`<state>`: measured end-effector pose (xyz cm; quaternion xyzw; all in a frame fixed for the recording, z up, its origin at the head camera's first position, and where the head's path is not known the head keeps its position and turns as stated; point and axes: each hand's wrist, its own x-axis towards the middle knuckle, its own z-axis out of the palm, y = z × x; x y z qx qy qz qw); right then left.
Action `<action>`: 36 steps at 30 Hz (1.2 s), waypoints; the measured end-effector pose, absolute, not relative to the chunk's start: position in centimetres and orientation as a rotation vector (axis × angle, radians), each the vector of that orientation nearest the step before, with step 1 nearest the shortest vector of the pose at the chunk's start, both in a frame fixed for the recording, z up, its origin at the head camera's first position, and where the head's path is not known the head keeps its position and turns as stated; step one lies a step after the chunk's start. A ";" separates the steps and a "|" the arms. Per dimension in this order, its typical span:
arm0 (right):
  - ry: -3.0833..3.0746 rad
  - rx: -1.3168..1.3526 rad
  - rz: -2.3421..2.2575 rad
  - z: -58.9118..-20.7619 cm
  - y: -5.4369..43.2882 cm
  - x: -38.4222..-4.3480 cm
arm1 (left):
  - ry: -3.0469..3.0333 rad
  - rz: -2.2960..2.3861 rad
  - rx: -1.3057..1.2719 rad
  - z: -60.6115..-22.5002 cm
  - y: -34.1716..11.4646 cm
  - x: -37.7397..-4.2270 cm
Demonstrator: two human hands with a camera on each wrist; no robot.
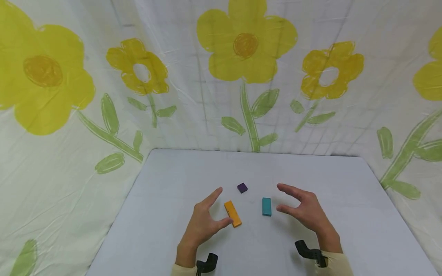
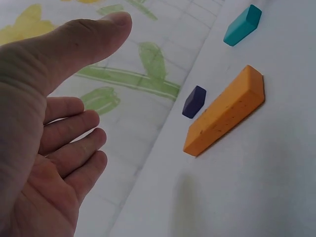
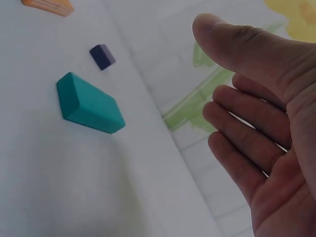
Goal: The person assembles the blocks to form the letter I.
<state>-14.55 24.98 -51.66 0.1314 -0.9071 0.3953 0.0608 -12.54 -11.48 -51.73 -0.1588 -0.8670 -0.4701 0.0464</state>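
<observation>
My left hand (image 1: pixel 204 222) hovers beside a long orange block (image 1: pixel 233 215), thumb and fingers spread apart with nothing between them. In the head view its thumb tip overlaps the block's near end. To the right of a shorter teal block (image 1: pixel 266 207), my right hand (image 1: pixel 306 209) is held the same way, thumb and fingers parted and holding nothing. A small dark purple block (image 1: pixel 242 188) lies farther back, between the other two. Both wrist views show an empty palm, with the orange block (image 2: pixel 224 112) nearest the left hand and the teal block (image 3: pixel 90 104) nearest the right.
All three blocks lie apart on a white table (image 1: pixel 186 172). Behind it and at its sides hangs a pale curtain (image 1: pixel 193 126) printed with yellow flowers. A black wrist mount (image 1: pixel 207 263) sits on the left wrist, another black mount (image 1: pixel 310 253) on the right.
</observation>
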 end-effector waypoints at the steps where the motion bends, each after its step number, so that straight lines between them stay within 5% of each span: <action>1: -2.749 0.398 1.197 -51.8 25.0 -14.6 | -2.650 -1.436 -0.485 -51.9 -11.4 -12.5; 36: -2.785 0.426 1.314 -56.0 24.1 -15.3 | -2.876 -1.294 -0.374 -55.8 -9.4 -12.6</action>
